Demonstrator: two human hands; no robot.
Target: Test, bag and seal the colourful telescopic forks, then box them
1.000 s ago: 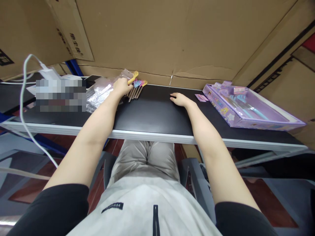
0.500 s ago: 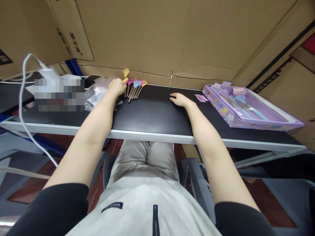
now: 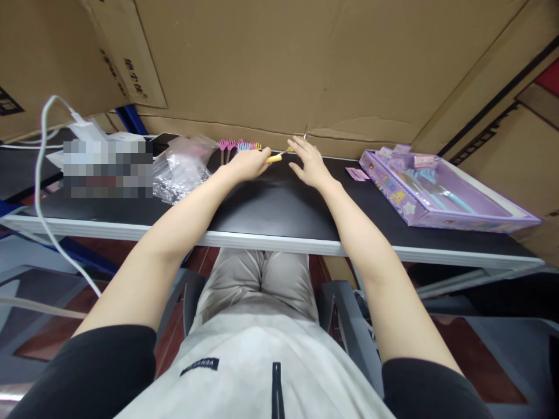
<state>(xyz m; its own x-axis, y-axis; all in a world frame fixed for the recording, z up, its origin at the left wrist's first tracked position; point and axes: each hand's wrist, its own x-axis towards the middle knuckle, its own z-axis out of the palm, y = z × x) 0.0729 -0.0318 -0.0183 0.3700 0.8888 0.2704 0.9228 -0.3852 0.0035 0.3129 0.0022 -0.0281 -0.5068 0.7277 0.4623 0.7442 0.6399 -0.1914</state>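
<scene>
My left hand (image 3: 250,165) is closed on a yellow-handled back scratcher (image 3: 275,158) above the black tabletop. Its handle points right, and its small claw end lies partly behind the fingers of my right hand (image 3: 309,164). That hand is open, fingers stretched out and thumb apart, right beside the claw; whether it touches the claw I cannot tell. Behind my left hand lies a row of back scratchers (image 3: 227,145) with pink, blue and yellow claw heads, their shafts partly hidden by the hand.
Crumpled clear plastic bags (image 3: 183,169) lie on the left, near a white cable (image 3: 41,151) and a blurred-out patch. On the right sits a purple display box (image 3: 410,212) holding light blue items, with pink cards (image 3: 357,174) beside it. A cardboard wall (image 3: 262,64) stands behind the table.
My left hand has moved right, bringing the yellow back scratcher from above the row toward the middle. My right hand has shifted slightly forward and left, its fingers now at the claw end.
</scene>
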